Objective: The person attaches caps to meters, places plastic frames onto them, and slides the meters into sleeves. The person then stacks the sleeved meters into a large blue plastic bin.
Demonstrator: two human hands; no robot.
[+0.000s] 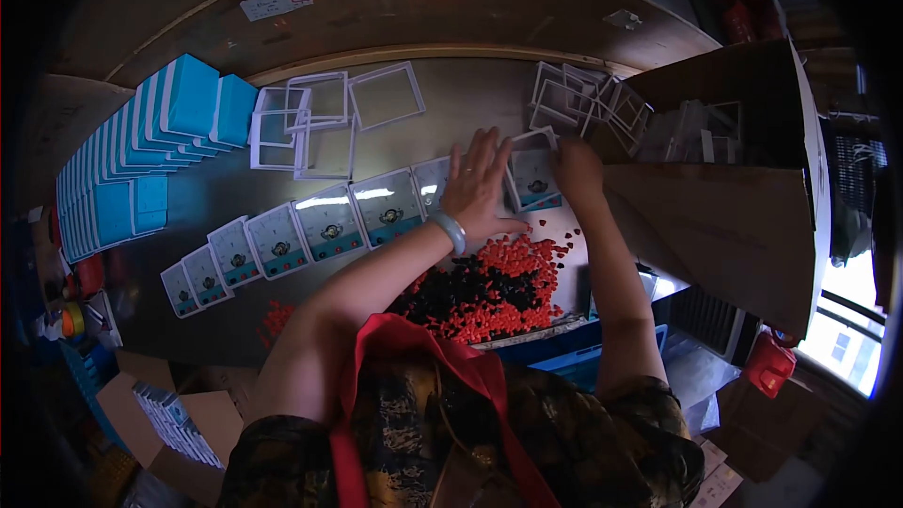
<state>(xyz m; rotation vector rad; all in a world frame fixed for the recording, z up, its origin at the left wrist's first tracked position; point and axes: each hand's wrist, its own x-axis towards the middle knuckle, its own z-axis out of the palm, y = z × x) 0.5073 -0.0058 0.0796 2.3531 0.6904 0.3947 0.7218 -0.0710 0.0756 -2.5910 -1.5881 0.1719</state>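
Where the right hand [577,169] is: at two o'clock from the middle of the view, fingers curled at the upper right edge of the end panel; whether they pinch that edge I cannot tell.
End panel [532,167]: also toward two o'clock, white-bordered, with a teal strip along its lower part, lying between the two hands and turned a little askew.
Left hand [478,190]: near the middle, toward one o'clock, palm down and open, fingers spread over part of the neighbouring panel (a pale bangle [450,232] circles the wrist).
Row of panels [327,207]: similar pieces side by side, running from the left hand out past eight o'clock.
Red and black pieces [513,268]: heaped at five o'clock on the table [470,99], a few strays near the left thumb.
White frames [327,123]: overlapping toward ten o'clock; a second cluster [583,94] lies between one and two.
Teal boxes [193,99]: stacked in ranks between nine and ten o'clock.
Cardboard box [724,216]: between two and three o'clock, with clear, pale-edged pieces [691,132] inside.
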